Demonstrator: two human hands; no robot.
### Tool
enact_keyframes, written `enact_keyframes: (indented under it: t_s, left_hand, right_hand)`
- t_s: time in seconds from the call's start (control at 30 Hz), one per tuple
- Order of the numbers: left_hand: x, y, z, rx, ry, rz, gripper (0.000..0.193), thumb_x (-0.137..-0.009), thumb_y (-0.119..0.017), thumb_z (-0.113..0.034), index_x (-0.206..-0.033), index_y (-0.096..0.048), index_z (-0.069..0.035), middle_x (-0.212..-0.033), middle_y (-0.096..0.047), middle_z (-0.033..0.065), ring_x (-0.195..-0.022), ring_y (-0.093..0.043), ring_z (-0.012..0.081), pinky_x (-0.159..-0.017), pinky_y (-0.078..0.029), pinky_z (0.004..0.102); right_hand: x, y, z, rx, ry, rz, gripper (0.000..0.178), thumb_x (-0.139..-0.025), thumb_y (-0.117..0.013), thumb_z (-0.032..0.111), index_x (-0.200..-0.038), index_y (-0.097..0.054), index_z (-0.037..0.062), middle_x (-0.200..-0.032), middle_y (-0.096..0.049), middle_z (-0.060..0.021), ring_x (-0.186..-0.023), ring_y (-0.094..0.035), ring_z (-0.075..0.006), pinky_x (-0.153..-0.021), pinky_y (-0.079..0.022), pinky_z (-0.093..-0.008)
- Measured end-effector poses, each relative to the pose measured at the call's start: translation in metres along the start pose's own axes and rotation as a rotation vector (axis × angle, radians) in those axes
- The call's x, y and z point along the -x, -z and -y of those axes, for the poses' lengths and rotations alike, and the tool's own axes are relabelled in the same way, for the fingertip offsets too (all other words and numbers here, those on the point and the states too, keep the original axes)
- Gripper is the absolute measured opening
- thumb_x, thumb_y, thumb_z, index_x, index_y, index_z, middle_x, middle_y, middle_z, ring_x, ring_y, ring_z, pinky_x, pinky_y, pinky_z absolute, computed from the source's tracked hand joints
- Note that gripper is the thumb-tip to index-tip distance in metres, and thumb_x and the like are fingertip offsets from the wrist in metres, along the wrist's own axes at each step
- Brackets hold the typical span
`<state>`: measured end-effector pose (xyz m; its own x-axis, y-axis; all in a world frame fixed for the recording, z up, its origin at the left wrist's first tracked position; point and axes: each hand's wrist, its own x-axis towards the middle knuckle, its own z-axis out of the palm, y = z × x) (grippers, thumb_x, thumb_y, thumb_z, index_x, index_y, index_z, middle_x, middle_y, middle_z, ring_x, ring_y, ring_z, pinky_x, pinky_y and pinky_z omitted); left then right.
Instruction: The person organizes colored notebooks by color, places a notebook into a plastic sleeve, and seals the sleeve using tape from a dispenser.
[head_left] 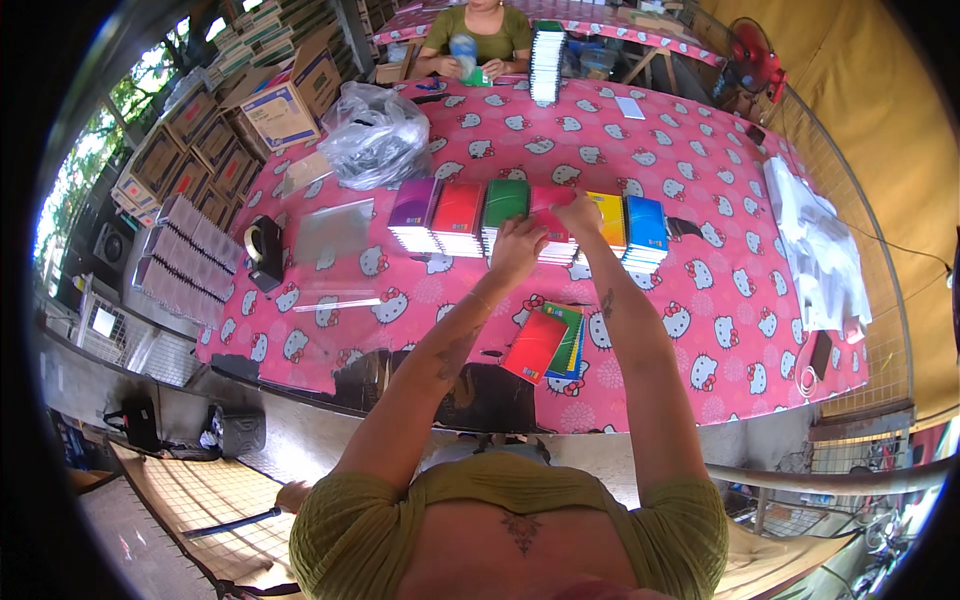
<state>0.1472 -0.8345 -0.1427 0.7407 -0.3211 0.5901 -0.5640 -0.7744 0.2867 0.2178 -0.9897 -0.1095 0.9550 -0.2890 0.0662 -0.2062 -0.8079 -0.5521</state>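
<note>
Head view: both hands reach out to a row of notebook stacks on the pink patterned tabletop point(700, 200). Taking the green stack point(506, 205) as landmark, the left hand point(517, 248) sits just in front of it, fingers curled down onto the pink stack point(553, 225) immediately to its right; whether it pinches a cover or only presses cannot be told. The right hand point(580, 212) is closed on the top of that same pink stack, on the side away from the green one. Further right stand the yellow stack point(607, 220) and the blue stack point(645, 232); left of the green stack come the red stack point(458, 215) and the purple stack point(413, 212).

The stacks stand touching, so a notebook dragged sideways could likely pull a neighbour's top copies askew or lift two at once. Nearer the person than the green stack, a small fanned pile of notebooks point(548, 345) lies close to the tabletop's edge; a forearm sweeping back could probably nudge it off.
</note>
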Motion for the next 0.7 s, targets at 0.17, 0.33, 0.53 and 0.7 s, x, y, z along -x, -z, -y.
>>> enact_keyframes:
  t_s: [0.17,0.33,0.53,0.7]
  left_hand:
    - [-0.010,0.005,-0.013,0.058,-0.078,-0.002,0.030,-0.087,-0.069,-0.025,-0.115,-0.066,-0.014,-0.135,-0.057,0.0128,-0.126,-0.051,0.0358,-0.105,-0.039,0.0518]
    - [0.042,0.069,-0.045,0.110,-0.195,-0.009,0.051,-0.089,-0.068,-0.026,-0.137,-0.053,-0.015,-0.153,-0.039,0.0122,-0.140,-0.040,0.0326,-0.113,-0.032,0.0552]
    - [0.174,0.070,-0.063,0.179,-0.301,0.513,0.081,-0.086,-0.070,-0.043,-0.152,-0.034,-0.012,-0.160,-0.028,0.0153,-0.148,-0.026,0.0349,-0.117,-0.021,0.0570]
    - [0.124,0.074,-0.020,0.204,-0.104,0.321,0.073,-0.089,-0.067,-0.034,-0.150,-0.035,-0.008,-0.157,-0.029,0.0186,-0.147,-0.026,0.0363,-0.117,-0.026,0.0503]
  right_hand:
    - [-0.026,0.024,-0.029,-0.609,0.015,0.172,0.050,-0.078,-0.079,0.023,-0.119,-0.062,-0.0001,-0.093,-0.071,-0.0123,-0.080,-0.068,-0.0219,-0.068,-0.053,-0.0349]
    - [0.083,0.071,-0.056,-1.114,0.036,0.313,0.036,-0.084,-0.073,0.016,-0.115,-0.063,0.0007,-0.084,-0.066,-0.0030,-0.069,-0.059,-0.0108,-0.056,-0.045,-0.0284]
    - [0.248,-0.006,-0.148,-0.095,-0.003,0.039,0.073,-0.076,-0.082,0.041,-0.132,-0.055,0.0043,-0.115,-0.057,-0.0192,-0.098,-0.058,-0.0284,-0.083,-0.047,-0.0411]
    - [0.219,0.021,-0.080,-0.253,0.271,-0.248,0.072,-0.078,-0.081,0.028,-0.138,-0.050,0.0039,-0.134,-0.046,-0.0257,-0.123,-0.047,-0.0421,-0.100,-0.042,-0.0507]
